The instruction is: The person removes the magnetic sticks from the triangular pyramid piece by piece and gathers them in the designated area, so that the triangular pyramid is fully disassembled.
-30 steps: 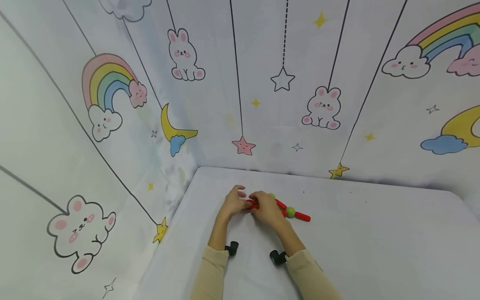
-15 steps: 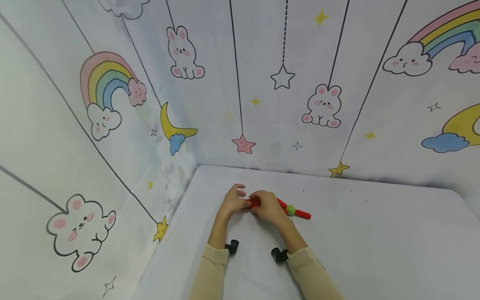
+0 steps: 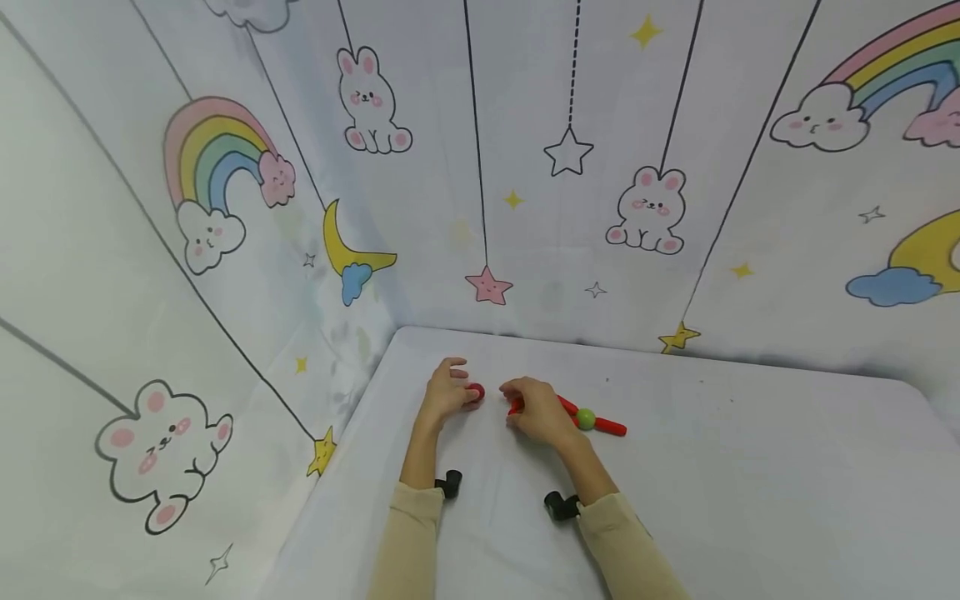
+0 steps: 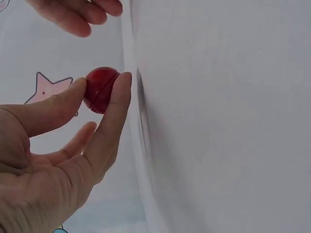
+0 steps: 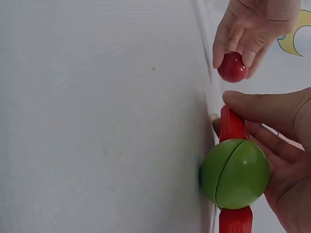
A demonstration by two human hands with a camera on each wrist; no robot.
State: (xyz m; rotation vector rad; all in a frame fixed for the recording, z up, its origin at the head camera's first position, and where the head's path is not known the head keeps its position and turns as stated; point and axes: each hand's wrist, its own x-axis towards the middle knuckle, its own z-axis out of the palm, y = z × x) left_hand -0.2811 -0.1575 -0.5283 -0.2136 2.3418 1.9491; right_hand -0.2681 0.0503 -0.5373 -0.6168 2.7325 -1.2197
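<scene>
In the head view, the left hand [image 3: 447, 392] is pinching a small, glossy red ball [image 3: 477, 390] at its three o'clock side, above a desk covered in white cloth [image 3: 750, 467]. The right hand [image 3: 542, 412] is sitting well apart at the left hand's three o'clock, some red showing at its fingertips. Farther towards three o'clock, a glossy green ball [image 3: 586, 419] is joining a straight red rod [image 3: 610, 427] that is pointing to four o'clock.

In the left wrist view, thumb and finger are keeping a narrow grip on the red ball, which is showing a groove; the right hand's fingers are hanging at the ball's twelve o'clock, apart from it.

In the right wrist view, the right grip is holding a ridged red stick [image 5: 233, 125] at twelve o'clock of a grooved green sphere [image 5: 234, 174]; I cannot tell whether this is the green ball above. A second red stick [image 5: 235, 221] is meeting it at six o'clock.

The step in hand seems to be handling the red ball separately while the right hand is steadying the joined pieces; the next move is probably calling for a secure pinch on that smooth ball
</scene>
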